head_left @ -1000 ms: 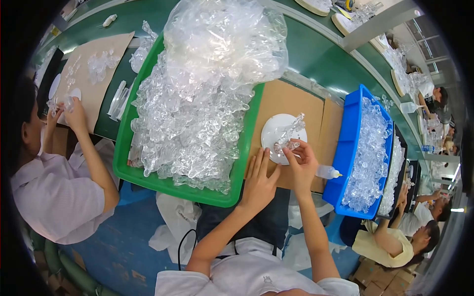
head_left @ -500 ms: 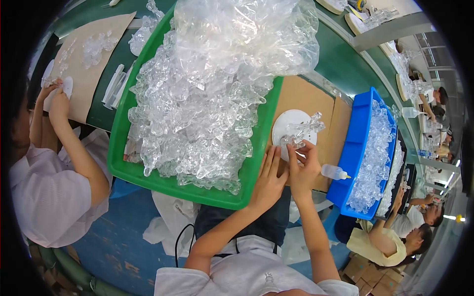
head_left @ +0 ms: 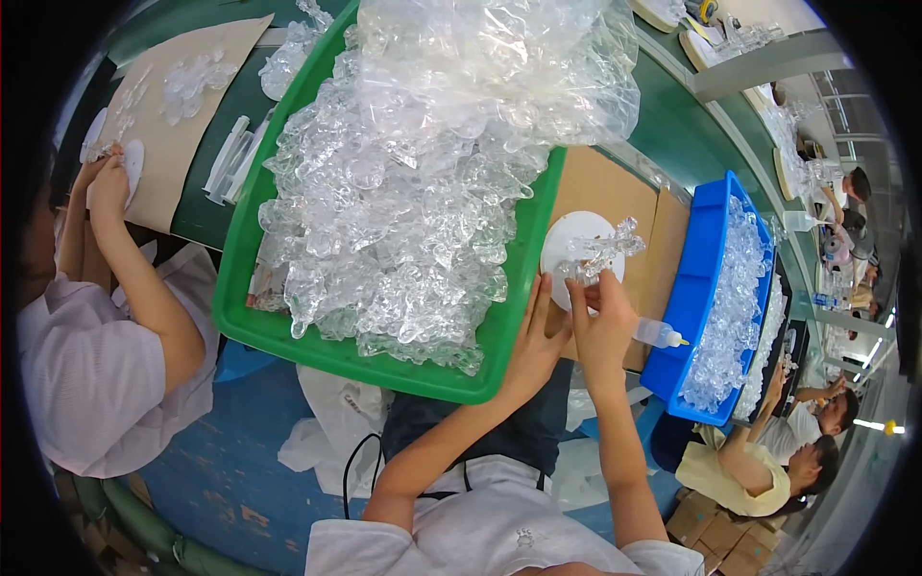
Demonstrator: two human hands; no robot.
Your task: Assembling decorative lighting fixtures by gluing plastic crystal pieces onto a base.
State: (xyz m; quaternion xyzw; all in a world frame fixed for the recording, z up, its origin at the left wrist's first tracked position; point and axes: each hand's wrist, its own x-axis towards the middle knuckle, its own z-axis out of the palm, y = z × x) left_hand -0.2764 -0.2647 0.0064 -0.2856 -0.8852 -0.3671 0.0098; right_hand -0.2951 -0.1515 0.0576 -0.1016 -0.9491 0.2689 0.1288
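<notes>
Right hand (head_left: pixel 603 322): fingers pinched on clear plastic piece (head_left: pixel 600 254) over white disc (head_left: pixel 576 245); left hand (head_left: pixel 534 336) open, steadying. Risk: brittle piece snapping, slipping.

Single head-worn fisheye view, steeply downward and close over the green tray (head_left: pixel 288 331) (edges bowed outward).

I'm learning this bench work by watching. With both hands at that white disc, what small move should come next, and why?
Probably press the clear plastic piece down onto the white disc: the right hand pinches it just over the disc, while the left hand steadies the disc's edge.
</notes>
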